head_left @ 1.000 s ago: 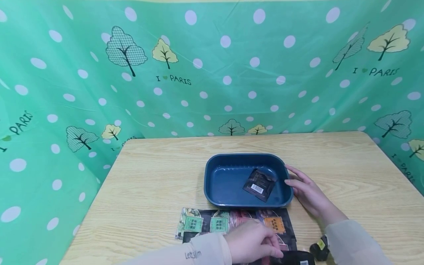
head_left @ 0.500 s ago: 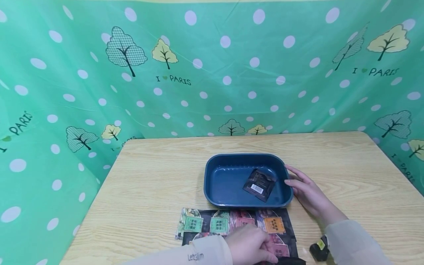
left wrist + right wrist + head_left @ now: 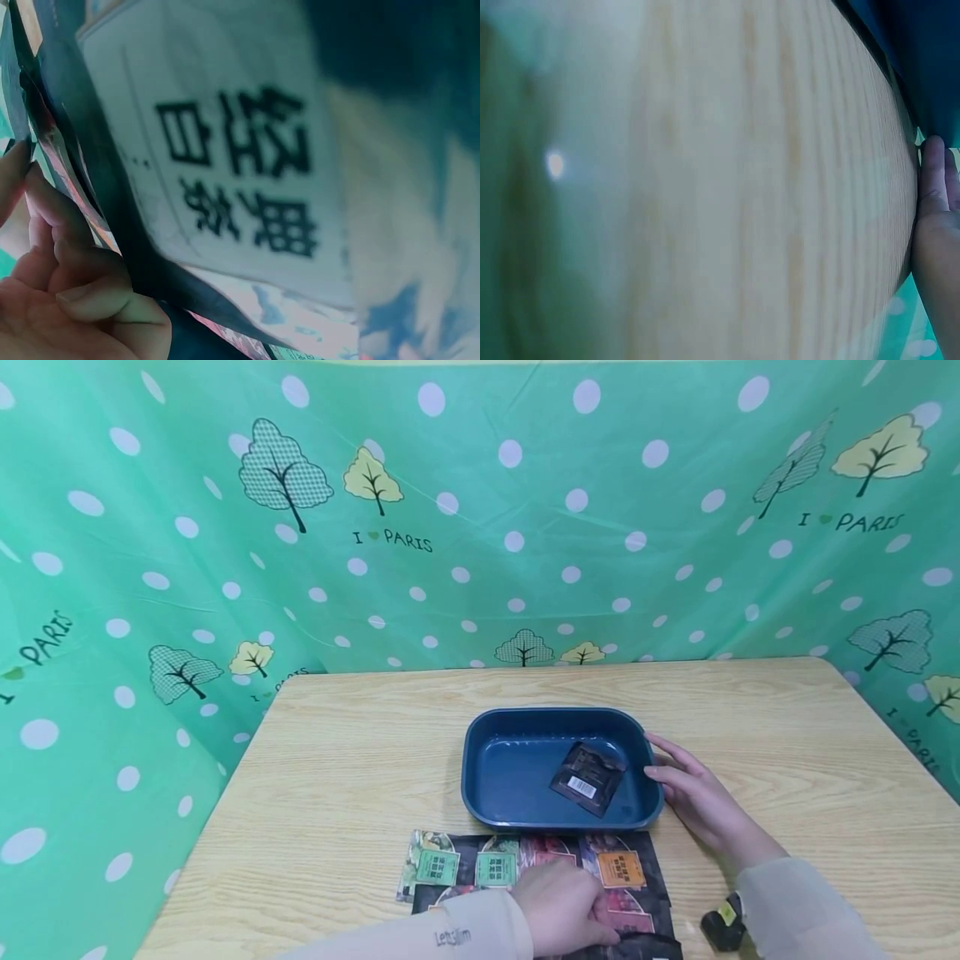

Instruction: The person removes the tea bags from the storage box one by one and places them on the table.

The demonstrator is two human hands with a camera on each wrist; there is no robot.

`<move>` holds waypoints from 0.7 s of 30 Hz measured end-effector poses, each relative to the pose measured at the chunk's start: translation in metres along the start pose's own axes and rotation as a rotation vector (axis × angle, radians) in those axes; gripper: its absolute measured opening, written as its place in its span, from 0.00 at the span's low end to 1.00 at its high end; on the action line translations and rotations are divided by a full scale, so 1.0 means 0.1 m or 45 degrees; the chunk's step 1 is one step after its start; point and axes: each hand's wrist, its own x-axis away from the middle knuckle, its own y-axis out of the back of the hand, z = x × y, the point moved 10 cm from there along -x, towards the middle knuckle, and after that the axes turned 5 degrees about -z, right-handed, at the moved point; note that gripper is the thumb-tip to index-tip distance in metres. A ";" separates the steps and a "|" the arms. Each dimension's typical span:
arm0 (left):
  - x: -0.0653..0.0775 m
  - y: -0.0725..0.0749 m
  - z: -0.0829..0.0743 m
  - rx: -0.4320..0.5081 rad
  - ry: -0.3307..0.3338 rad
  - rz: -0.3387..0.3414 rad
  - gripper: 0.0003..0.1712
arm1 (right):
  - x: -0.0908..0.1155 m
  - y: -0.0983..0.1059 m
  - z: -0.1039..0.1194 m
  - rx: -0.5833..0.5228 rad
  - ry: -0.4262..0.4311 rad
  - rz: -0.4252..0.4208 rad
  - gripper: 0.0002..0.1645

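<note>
In the head view my left hand (image 3: 558, 906) pinches the edge of a black sachet (image 3: 637, 948) at the bottom of the frame, partly cut off. The left wrist view shows the fingertips (image 3: 30, 161) together at a dark packet edge, beside a large, close packet with a white label (image 3: 247, 172). Under and around this hand lie rows of sachets with green (image 3: 437, 867), pink and orange (image 3: 621, 869) labels. My right hand (image 3: 701, 806) rests on the right side of a blue plastic basin (image 3: 480, 806), fingers extended along its wall. Inside the basin lies one black sachet (image 3: 588, 777), barcode up.
A small black object with a yellow-green mark (image 3: 724, 922) sits beside the right sleeve. The wooden table (image 3: 360, 760) extends to a green polka-dot cloth (image 3: 480, 510) hanging behind and at the sides.
The left hand has shifted slightly left with the black sachet, whose visible end has drawn left too. The right hand, the basin and the sachet inside stay where they were.
</note>
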 end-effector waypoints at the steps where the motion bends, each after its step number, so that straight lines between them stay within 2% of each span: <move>1: 0.00 0.00 0.00 -0.011 0.005 -0.007 0.13 | 0.00 0.00 0.00 0.000 0.000 0.001 0.37; 7: -0.01 0.01 0.03 -0.063 0.031 -0.021 0.19 | 0.01 -0.01 0.01 -0.011 0.001 0.005 0.37; 21: -0.03 -0.02 0.05 -0.033 0.061 0.029 0.20 | 0.01 0.00 0.01 0.011 -0.021 -0.002 0.37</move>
